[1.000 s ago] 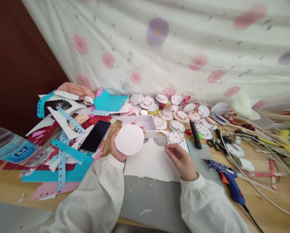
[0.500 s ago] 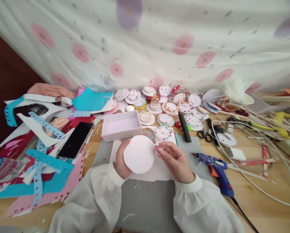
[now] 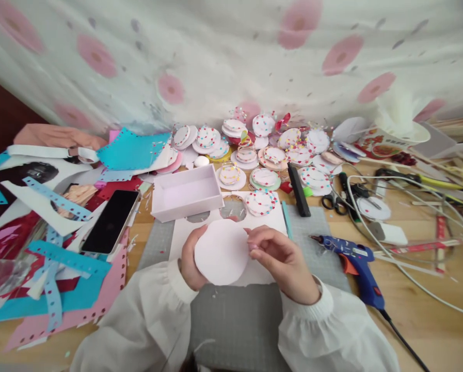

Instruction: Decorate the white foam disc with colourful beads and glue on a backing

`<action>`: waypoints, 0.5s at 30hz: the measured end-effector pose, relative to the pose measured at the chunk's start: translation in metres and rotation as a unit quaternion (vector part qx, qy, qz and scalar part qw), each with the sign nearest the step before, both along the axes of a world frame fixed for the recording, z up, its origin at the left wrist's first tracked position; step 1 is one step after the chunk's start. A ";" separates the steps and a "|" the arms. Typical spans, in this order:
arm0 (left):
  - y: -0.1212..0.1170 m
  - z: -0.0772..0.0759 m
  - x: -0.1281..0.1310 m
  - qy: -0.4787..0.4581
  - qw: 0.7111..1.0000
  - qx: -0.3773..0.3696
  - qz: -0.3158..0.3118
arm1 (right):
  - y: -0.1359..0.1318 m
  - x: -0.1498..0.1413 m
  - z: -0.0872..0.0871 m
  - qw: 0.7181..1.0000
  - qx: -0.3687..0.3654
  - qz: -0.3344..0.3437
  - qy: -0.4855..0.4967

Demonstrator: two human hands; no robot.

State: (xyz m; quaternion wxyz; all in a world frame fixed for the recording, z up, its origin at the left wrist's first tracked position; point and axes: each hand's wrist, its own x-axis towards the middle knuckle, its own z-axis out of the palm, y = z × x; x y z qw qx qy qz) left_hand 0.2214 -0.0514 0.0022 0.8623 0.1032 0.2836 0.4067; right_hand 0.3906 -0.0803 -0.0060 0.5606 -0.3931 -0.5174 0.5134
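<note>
My left hand [image 3: 193,258] grips a plain white paper disc [image 3: 222,253] from behind and along its left edge, tilting its face toward me. At the disc's right edge is my right hand [image 3: 281,262], its thumb and forefinger pinched together; whether they hold the rim or something tiny, I cannot make out. Beneath both hands lies a white sheet [image 3: 182,235] with round holes cut in it, on a grey cutting mat [image 3: 235,325]. Just beyond the disc stands an open white box [image 3: 187,191]. A ring of coloured beads [image 3: 260,202] rests on the sheet behind my right hand.
Several bead-trimmed paper discs [image 3: 264,178] crowd the back. On the left are a phone [image 3: 110,221] and paper scraps [image 3: 64,258]. To the right lie a black bar [image 3: 299,190], scissors [image 3: 335,203], a blue glue gun [image 3: 355,266], a white cable [image 3: 417,281] and a paper bowl [image 3: 394,137].
My right hand has come left to the disc's edge and pinches there. My left hand still holds the disc, now lower in view. The camera view has shifted.
</note>
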 end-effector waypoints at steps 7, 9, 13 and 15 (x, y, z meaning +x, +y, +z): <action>-0.001 -0.006 -0.001 0.002 1.000 0.008 0.008 | -0.002 0.000 -0.003 0.997 -0.062 -0.011 0.052; -0.002 -0.007 0.000 -0.006 1.000 0.012 0.006 | -0.003 0.000 -0.004 0.996 -0.070 -0.012 0.056; -0.004 -0.007 -0.001 -0.020 0.999 0.049 0.005 | -0.003 0.001 -0.004 0.998 -0.033 -0.043 0.003; -0.006 -0.007 -0.002 -0.015 0.996 0.084 0.017 | -0.002 0.001 -0.004 0.996 0.007 -0.067 -0.054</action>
